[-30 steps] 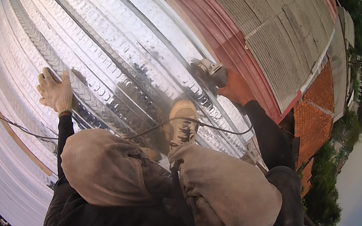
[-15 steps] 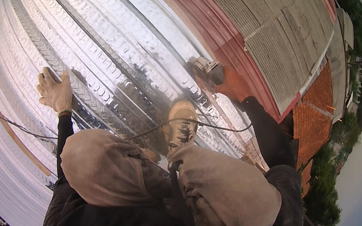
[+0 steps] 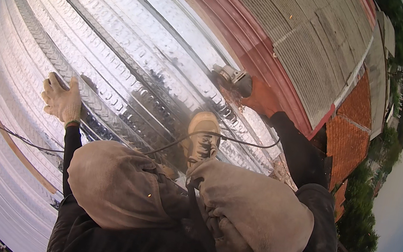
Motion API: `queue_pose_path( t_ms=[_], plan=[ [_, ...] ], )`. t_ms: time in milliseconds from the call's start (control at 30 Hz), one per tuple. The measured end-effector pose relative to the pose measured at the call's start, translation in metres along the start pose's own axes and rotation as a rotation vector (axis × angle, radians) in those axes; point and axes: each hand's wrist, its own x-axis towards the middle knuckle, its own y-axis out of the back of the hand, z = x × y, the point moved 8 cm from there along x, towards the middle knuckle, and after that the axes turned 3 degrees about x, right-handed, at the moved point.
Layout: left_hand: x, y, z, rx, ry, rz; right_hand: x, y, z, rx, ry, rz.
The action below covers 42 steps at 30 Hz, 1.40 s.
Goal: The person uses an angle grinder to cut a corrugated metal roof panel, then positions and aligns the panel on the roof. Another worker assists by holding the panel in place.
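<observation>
with hands well apart, grips the power tool [image 3: 233,77] at one o'clock in the orange-gloved right hand [image 3: 262,97], and spreads the pale-gloved left hand [image 3: 63,100], holding nothing, on the silver ribbed roof [image 3: 118,49] at nine o'clock. points the tool's metal head [image 3: 227,72] toward ten o'clock from the right grip, long axis roughly ten to four, far nearer the right hand than the left. sets a shoe [image 3: 204,122] under the dark cable [image 3: 251,145].

1 head-worn fisheye view looks down, close over the knees [image 3: 119,181], onto a silvery roof [image 3: 114,46].
</observation>
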Motion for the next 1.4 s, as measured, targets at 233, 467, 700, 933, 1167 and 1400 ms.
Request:
queue_pose_path(
  t_ms=[233, 467, 700, 933, 1167, 1400],
  plan=[
    [0.0, -0.001, -0.004, 0.015, 0.006, -0.004, 0.004, -0.005, 0.004, -0.043, 0.011, -0.026],
    [0.0, 0.0, -0.004, -0.009, 0.002, -0.01, -0.006, 0.001, 0.0, -0.001, 0.005, -0.017],
    [-0.001, 0.001, -0.004, -0.007, 0.005, -0.006, -0.008, -0.006, 0.011, -0.019, -0.049, -0.013],
    [0.001, 0.001, -0.002, -0.025, -0.001, -0.024, -0.01, -0.007, 0.016, -0.024, 0.012, 0.034],
    [0.001, -0.002, -0.005, -0.023, 0.001, -0.008, -0.013, -0.005, 0.011, -0.012, -0.03, 0.014],
    [0.001, 0.0, -0.005, -0.024, -0.004, -0.013, -0.025, 0.002, 0.005, -0.026, -0.05, -0.006]
  ],
)
